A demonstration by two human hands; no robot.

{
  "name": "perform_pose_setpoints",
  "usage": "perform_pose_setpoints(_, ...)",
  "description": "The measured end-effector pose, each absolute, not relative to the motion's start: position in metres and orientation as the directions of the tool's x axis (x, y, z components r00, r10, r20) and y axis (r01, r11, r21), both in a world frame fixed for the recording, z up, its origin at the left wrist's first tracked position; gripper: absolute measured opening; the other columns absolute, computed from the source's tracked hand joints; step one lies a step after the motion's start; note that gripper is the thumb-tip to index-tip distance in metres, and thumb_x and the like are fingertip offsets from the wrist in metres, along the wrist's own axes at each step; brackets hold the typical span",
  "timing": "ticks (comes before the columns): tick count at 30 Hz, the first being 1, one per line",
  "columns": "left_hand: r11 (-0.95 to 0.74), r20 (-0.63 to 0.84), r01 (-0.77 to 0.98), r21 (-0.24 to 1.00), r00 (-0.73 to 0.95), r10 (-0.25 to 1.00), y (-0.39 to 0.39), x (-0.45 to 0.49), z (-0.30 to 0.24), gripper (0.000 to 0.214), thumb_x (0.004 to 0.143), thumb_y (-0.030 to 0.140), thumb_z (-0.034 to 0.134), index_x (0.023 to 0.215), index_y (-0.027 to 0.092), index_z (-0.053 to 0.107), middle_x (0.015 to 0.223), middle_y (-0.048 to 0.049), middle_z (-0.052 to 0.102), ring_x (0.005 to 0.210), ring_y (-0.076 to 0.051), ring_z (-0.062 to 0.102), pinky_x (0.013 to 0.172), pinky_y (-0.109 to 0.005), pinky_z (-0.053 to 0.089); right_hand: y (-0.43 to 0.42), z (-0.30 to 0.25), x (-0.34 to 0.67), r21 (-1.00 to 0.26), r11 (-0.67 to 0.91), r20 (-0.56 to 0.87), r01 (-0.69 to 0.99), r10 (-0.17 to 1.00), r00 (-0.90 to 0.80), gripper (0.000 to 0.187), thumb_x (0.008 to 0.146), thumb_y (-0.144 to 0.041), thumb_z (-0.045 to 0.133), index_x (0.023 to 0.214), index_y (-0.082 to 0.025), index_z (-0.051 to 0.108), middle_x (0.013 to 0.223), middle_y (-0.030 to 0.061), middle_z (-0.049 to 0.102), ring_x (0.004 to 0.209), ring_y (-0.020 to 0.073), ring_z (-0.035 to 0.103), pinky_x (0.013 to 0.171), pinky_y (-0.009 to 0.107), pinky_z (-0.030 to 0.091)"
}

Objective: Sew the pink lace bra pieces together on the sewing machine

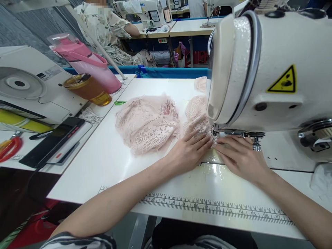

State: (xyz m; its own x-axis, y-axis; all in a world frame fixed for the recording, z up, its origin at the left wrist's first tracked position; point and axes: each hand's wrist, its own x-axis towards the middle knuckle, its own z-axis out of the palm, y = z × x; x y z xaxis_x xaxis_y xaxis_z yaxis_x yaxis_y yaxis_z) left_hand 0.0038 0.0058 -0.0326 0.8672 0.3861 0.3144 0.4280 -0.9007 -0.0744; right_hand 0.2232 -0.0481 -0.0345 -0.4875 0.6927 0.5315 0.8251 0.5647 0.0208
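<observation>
The left hand (pixel 190 150) lay flat on pale pink lace (pixel 147 124), fingers slightly spread, beside the needle area of the sewing machine (pixel 275 52). Opposite, the right hand (pixel 242 157) held its fingers close together, partly hidden, so whether they pinched anything could not be told. The lace's bulk lay heaped leftward on the white bench (pixel 109 169).

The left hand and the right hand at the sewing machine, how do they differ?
The left hand lies on the pink lace; whether the right hand touches it is unclear. In the picture, the left hand's fingers point up and right, the right hand's up and left. The left hand's fingers show almost whole, while metal parts of the sewing machine partly hide the right hand's. Both are bare, backs showing.
</observation>
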Motion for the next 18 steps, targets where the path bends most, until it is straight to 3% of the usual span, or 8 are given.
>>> perform_pose_setpoints(6, -0.898, 0.288, 0.438, -0.04, 0.866, 0.409, 0.0084, 0.0021, -0.0281, 0.036, 0.098, 0.023, 0.039, 0.128, 0.011, 0.056, 0.132, -0.0075, 0.057, 0.127, -0.019, 0.051, 0.116, -0.038, 0.032, -0.0473, -0.0379, 0.2215, -0.102, 0.531, 0.467, 0.841, 0.772, -0.431, 0.021, 0.093, -0.03, 0.052, 0.103, -0.026, 0.07, 0.111, 0.0022, 0.067, 0.089, 0.0158, 0.061, 0.08, 0.034, 0.043)
perform_pose_setpoints(18, -0.875, 0.28, 0.473, -0.104, 0.858, 0.431, 0.0094, 0.0038, -0.0325, 0.038, 0.099, 0.023, 0.037, 0.129, 0.008, 0.055, 0.134, -0.0093, 0.055, 0.128, -0.022, 0.049, 0.115, -0.04, 0.034, -0.0464, -0.0398, 0.2195, -0.046, 0.486, 0.448, 0.873, 0.791, -0.417, 0.025, 0.095, -0.033, 0.047, 0.106, -0.025, 0.068, 0.114, 0.004, 0.066, 0.086, 0.0169, 0.062, 0.082, 0.038, 0.039)
